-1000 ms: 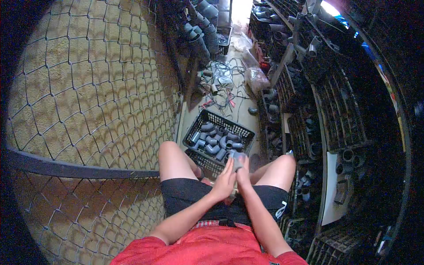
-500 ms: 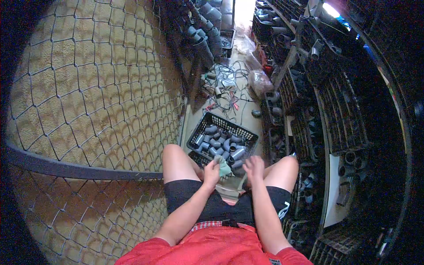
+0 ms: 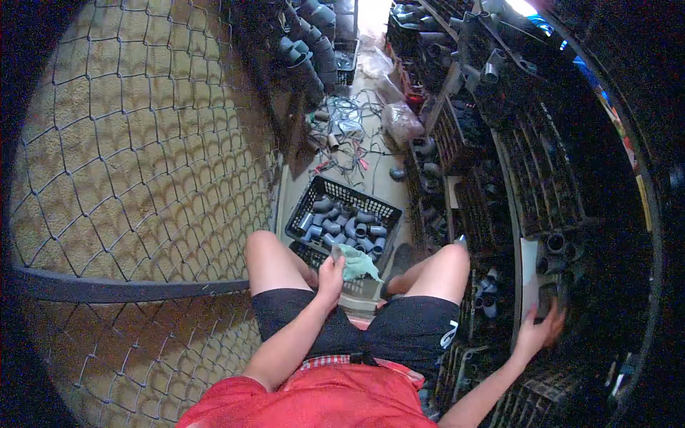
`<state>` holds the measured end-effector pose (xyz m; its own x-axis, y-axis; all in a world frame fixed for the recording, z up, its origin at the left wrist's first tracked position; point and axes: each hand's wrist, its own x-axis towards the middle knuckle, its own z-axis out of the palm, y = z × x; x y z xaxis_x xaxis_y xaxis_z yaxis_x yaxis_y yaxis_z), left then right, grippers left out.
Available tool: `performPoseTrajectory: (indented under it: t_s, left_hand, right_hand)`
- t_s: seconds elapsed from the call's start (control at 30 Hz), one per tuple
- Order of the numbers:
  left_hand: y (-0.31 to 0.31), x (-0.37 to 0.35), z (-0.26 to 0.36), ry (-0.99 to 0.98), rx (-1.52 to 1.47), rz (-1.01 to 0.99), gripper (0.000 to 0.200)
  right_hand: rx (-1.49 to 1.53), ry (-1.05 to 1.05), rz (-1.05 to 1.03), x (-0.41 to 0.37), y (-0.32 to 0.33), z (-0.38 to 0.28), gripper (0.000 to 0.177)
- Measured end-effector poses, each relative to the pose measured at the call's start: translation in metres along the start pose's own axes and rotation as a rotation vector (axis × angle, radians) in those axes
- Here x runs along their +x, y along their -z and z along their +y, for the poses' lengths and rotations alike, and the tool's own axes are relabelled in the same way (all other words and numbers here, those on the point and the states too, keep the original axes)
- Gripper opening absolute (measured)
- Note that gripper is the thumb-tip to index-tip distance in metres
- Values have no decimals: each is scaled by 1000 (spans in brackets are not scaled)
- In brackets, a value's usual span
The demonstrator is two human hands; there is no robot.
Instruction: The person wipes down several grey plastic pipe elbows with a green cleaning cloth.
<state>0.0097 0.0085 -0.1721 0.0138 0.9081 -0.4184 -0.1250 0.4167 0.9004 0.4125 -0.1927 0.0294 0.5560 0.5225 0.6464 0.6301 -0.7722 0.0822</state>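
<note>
My left hand [image 3: 330, 278] is closed on a pale green cloth [image 3: 360, 262], held above my lap between my knees. A small grey end shows beside its fingers; I cannot make out what it is. Just beyond the cloth, a black plastic crate [image 3: 391, 211] on the floor holds many grey pipe elbows [image 3: 350, 227]. Far out to the right, my right hand [image 3: 540, 331] is stretched toward the shelving, slightly blurred, its fingers apart and nothing visible in them. Dark pipe fittings [image 3: 555, 244] lie on the shelf just above this hand.
A wire mesh fence [image 3: 143, 150] with a metal rail [image 3: 143, 283] stands along the left. Racks of black crates [image 3: 546, 171] line the right side. Tangled cords [image 3: 349, 160] and a plastic bag [image 3: 402, 123] lie along the narrow aisle ahead.
My right hand has moved from beside the cloth out to the shelving on the right. My left hand keeps the cloth, and the view has shifted slightly to the right.
</note>
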Motion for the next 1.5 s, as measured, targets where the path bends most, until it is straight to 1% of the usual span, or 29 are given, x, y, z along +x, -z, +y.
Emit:
performPoseTrajectory:
  t_s: [0.07, 0.1, 0.3, 0.4, 0.47, 0.5, 0.53, 0.57, 0.63, 0.67, 0.7, 0.77, 0.83, 0.87, 0.9, 0.97, 1.0, 1.03, 1.1, 1.13, 1.17, 1.23, 1.27, 1.3, 1.37, 1.4, 1.43, 1.47, 1.5]
  left_hand:
    - [-2, 4, -7, -34, 57, -23, 24]
    - [-2, 3, -8, -36, 61, -22, 24]
    - [-5, -2, -11, -35, -69, -69, 25]
    - [-14, -20, 25, -5, -44, -63, 26]
    - [-25, -38, 51, 100, -479, -56, 32]
    - [-33, -55, 74, 101, -479, -52, 32]
    - [-43, -76, 101, 122, -641, -136, 32]
    - [-51, -88, 112, 146, -800, -224, 33]
    - [-54, -100, 83, -162, -251, -402, 31]
    - [-68, -108, 130, -509, -19, -589, 36]
    - [-67, -101, 143, -911, 318, -589, 42]
    - [-59, -110, 165, -1070, 639, -425, 47]
    - [-51, -106, 153, -1002, 557, -343, 44]
    - [-46, -105, 145, -926, 472, -263, 42]
    - [-42, -109, 140, -924, 476, -264, 42]
    - [-38, -111, 133, -636, 433, -240, 32]
    - [-33, -110, 145, -406, 336, -390, 41]
    - [-34, -104, 146, -404, 332, -392, 41]
    - [-35, -90, 144, -342, 33, -594, 58]
    - [-30, -86, 148, -238, -2, -739, 67]
    - [-29, -86, 154, -244, -4, -741, 67]
    - [-31, -100, 177, -131, 224, -855, 69]
    - [-35, -109, 183, -240, 435, -802, 70]
    - [-32, -107, 177, -239, 434, -800, 70]
    - [-26, -98, 164, -1021, 958, -862, 67]
    - [-29, -98, 172, -1036, 914, -823, 59]
    - [-31, -99, 171, -1035, 914, -824, 59]
    - [-32, -101, 168, -648, 568, -781, 56]
    - [-34, -101, 165, -267, 228, -710, 54]
  right_hand:
    - [232, -137, -221, -10, -18, 11, 49]
    - [235, -139, -223, -12, -21, 13, 49]
    - [302, -83, -70, -8, -22, 17, 53]
    - [491, -204, 25, -20, -20, 15, 47]
    - [1070, -367, 127, -37, -4, -9, 42]
    - [1176, -341, -39, -42, 12, -35, 39]
    - [1275, -317, -207, -43, 28, -67, 37]
    - [1267, -180, -407, -41, 38, -93, 36]
    - [1340, -72, -708, -54, 52, -151, 34]
    - [1459, -165, -838, -69, 55, -172, 30]
    - [1536, -301, -850, -82, 52, -191, 26]
    - [1719, -489, -869, -93, 45, -216, 20]
    - [1625, -284, -842, -92, 56, -229, 23]
    - [1657, -409, -939, -91, 69, -234, 23]
    - [1658, -413, -942, -94, 68, -237, 23]
    - [1566, -39, -582, -96, 63, -240, 14]
    - [1502, 29, -558, -95, 68, -238, 12]
    - [1498, 30, -558, -92, 74, -236, 12]
    - [1446, 497, -450, -84, 88, -236, 13]
    - [1467, 547, -364, -88, 82, -236, 14]
    - [1466, 552, -358, -85, 75, -236, 14]
    - [1697, 356, -615, -78, 62, -233, 18]
    - [1934, -99, -924, -84, 59, -235, 26]
    - [2075, -306, -1129, -72, 59, -235, 43]
    - [1899, -74, -1478, -37, 63, -234, 42]
    - [1901, -74, -1475, -32, 64, -237, 42]
    - [1621, 61, -1569, -29, 65, -239, 40]
    - [1337, 186, -1633, -29, 66, -240, 39]
    - [1341, 183, -1626, -34, 67, -242, 39]
